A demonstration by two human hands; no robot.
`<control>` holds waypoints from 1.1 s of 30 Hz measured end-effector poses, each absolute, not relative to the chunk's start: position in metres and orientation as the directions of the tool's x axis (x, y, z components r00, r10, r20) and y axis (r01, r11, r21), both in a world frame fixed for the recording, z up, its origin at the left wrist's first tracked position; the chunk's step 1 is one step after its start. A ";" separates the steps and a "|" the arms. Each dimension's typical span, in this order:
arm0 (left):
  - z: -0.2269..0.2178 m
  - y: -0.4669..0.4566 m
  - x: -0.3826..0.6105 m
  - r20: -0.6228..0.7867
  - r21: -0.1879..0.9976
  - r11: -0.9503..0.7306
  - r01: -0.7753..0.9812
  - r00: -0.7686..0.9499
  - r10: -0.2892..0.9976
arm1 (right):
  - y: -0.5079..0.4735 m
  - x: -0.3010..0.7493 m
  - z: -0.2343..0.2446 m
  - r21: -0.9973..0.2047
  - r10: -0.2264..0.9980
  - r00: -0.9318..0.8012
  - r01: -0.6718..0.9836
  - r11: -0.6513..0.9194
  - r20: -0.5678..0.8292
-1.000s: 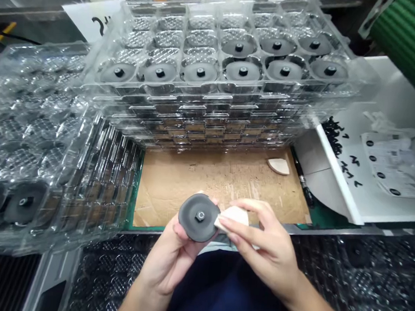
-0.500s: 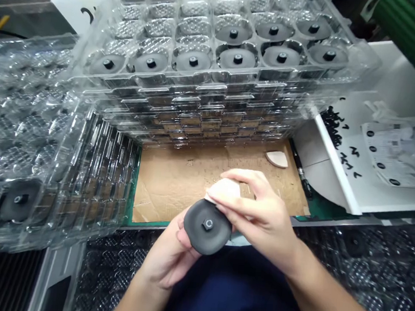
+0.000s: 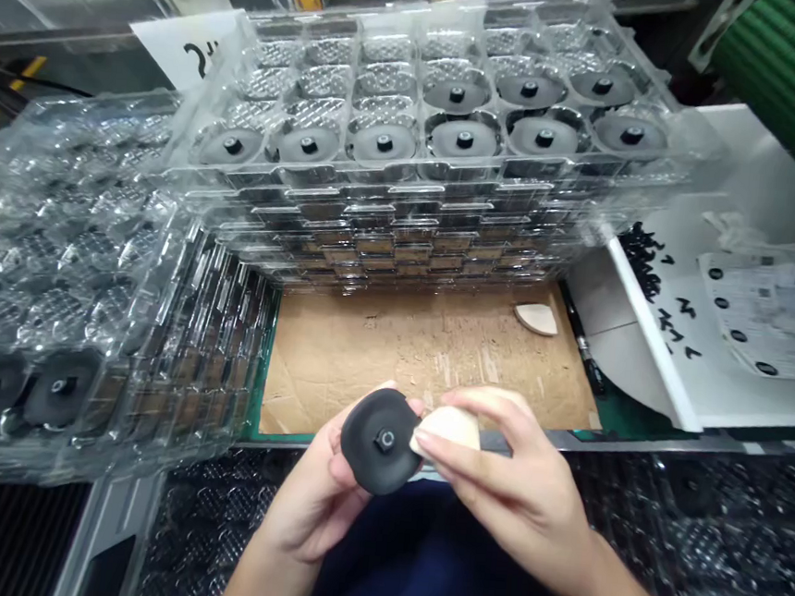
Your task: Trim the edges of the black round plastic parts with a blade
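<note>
Standing at the far left, a stack of clear trays is seen, with two dark discs lying in its near row. To the right of this, a round dark disc is gripped at its edge by the left hand, near the close edge of a cardboard sheet, its raised hub turned toward the camera.

Behind it, a taller stack is topped by a partly filled tray: nine more discs are counted there, six along the near row and three in the right half of the row behind. Whether these are finished cannot be told.

Against the right edge of the held disc, a pale pad is pinched between thumb and fingers of the right hand; how firmly it is pressed is not shown. Work on this disc is therefore judged to be under way, not done, since both hands are occupied with it and it has not been set into a pocket.

Farther right, a pale wedge is left lying untouched on the cardboard, and small black bits are scattered in a white tray.
</note>
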State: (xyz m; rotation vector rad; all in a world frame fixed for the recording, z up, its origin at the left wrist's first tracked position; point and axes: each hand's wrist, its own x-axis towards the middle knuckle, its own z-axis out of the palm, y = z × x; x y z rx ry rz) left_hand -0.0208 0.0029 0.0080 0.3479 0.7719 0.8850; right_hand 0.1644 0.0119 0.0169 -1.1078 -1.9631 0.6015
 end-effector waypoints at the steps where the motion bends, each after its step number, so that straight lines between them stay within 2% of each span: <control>1: 0.007 0.003 -0.020 -0.452 0.562 0.605 -0.564 0.403 0.796 | 0.012 0.163 0.016 -0.701 0.858 -0.300 0.495 0.513 0.417; 4: 0.007 0.004 -0.015 -0.455 0.574 0.594 -0.564 0.384 0.803 | 0.010 0.157 0.018 -0.680 0.854 -0.224 0.526 0.511 0.469; 6: 0.008 0.004 -0.013 -0.453 0.594 0.553 -0.584 0.325 0.830 | 0.006 0.153 0.020 -0.701 0.867 -0.183 0.521 0.486 0.464; 10: 0.007 0.003 -0.010 -0.392 0.609 0.448 -0.654 0.243 0.887 | 0.002 0.150 0.020 -0.719 0.867 -0.207 0.491 0.493 0.453; 13: 0.004 -0.001 -0.007 -0.359 0.628 0.376 -0.682 0.175 0.917 | 0.002 0.150 0.016 -0.714 0.883 -0.111 0.546 0.438 0.456; 17: 0.002 -0.006 -0.004 -0.375 0.627 0.398 -0.670 0.189 0.908 | -0.003 0.152 0.008 -0.754 0.908 -0.004 0.555 0.350 0.418; 21: 0.005 -0.004 0.000 -0.397 0.610 0.438 -0.661 0.224 0.890 | 0.003 0.159 0.006 -0.858 0.944 0.054 0.436 0.271 0.326; 24: 0.010 0.000 0.002 -0.398 0.609 0.439 -0.660 0.224 0.890 | 0.007 0.161 0.012 -0.869 0.929 0.102 0.400 0.290 0.357; 28: 0.011 0.001 0.001 -0.455 0.629 0.423 -0.652 0.132 0.881 | 0.000 0.154 0.018 -0.772 0.904 -0.093 0.489 0.406 0.416; 30: 0.010 0.001 0.000 -0.475 0.623 0.423 -0.658 0.111 0.873 | -0.003 0.151 0.018 -0.741 0.882 -0.204 0.481 0.468 0.425; 33: 0.008 0.001 0.000 -0.451 0.620 0.401 -0.675 0.112 0.885 | -0.001 0.149 0.018 -0.731 0.876 -0.203 0.488 0.477 0.437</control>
